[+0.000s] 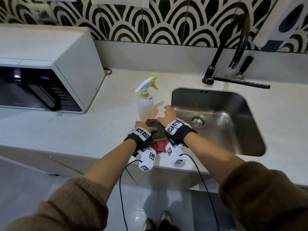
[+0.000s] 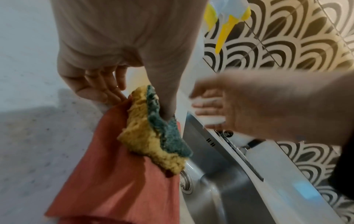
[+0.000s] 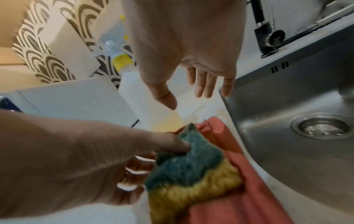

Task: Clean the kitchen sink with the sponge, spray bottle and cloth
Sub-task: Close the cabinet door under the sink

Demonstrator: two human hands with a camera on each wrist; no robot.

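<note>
A yellow sponge with a green scouring face lies on a red cloth just left of the steel sink. My left hand pinches the sponge, thumb on the green face and fingers under its edge. The right hand hovers open, fingers spread, between the sink's left rim and the clear spray bottle, which has a white and yellow trigger head. It touches neither.
A white microwave stands at the left of the counter. Behind the sink rise a black tap and a squeegee. The sink drain is bare. Patterned tiles back the counter.
</note>
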